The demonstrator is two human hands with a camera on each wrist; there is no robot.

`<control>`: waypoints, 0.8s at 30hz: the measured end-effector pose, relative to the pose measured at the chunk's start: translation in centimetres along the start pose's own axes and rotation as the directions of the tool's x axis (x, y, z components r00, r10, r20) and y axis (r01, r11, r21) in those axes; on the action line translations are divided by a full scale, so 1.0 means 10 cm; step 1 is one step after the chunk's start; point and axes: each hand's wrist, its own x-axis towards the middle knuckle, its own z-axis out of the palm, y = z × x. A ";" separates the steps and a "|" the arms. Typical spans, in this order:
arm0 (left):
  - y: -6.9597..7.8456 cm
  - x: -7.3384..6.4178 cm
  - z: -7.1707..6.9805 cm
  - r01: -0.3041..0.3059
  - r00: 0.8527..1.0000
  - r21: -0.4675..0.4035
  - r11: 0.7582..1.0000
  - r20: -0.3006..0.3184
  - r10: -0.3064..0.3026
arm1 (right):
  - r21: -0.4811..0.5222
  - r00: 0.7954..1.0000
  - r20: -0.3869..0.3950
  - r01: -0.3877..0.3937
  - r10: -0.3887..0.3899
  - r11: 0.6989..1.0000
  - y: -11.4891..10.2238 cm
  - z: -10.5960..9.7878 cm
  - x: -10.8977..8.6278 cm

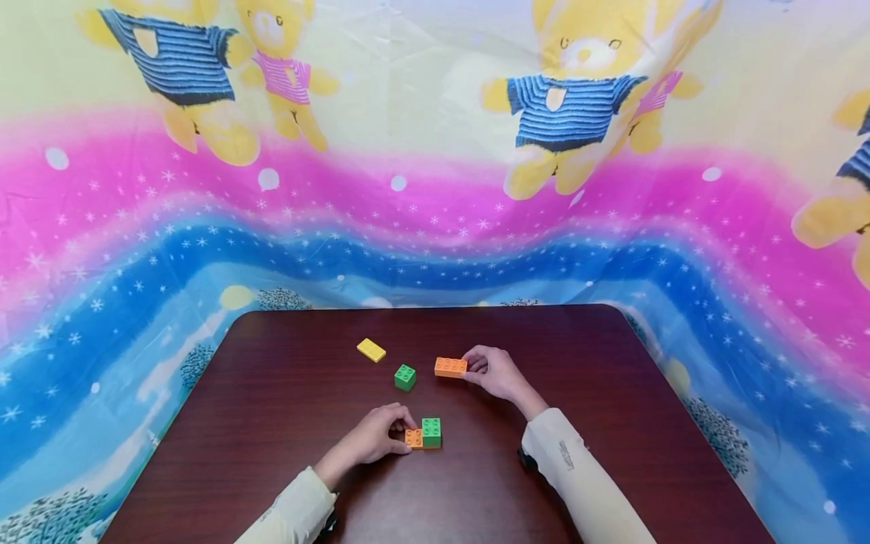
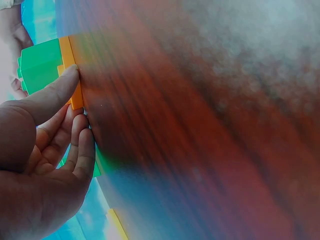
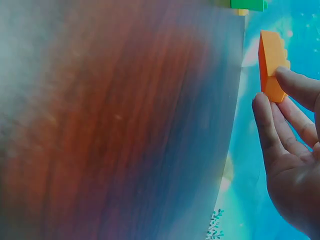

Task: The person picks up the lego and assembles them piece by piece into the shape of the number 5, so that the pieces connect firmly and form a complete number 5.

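Near the front middle of the table, a green block (image 1: 431, 431) is stacked on the right part of a thin orange block (image 1: 414, 437). My left hand (image 1: 377, 434) pinches that orange piece at its left end; in the left wrist view the thumb (image 2: 62, 92) lies against its side. Farther back, my right hand (image 1: 497, 372) pinches the right end of a thicker orange block (image 1: 449, 367) with several studs. In the right wrist view this orange block (image 3: 273, 62) is held off the table between thumb and fingers.
A loose green block (image 1: 404, 377) stands between the two hands, toward the back. Beyond it to the left lies a flat yellow block (image 1: 371, 350). The dark wooden table (image 1: 292, 378) meets a printed cloth (image 1: 421, 196) with bears along its back and sides.
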 end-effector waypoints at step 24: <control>0.02 -0.02 0.01 0.031 1.000 -0.010 0.999 0.000 -0.031 | 0.064 0.995 0.052 0.079 -0.082 0.995 -0.13 0.02 -0.38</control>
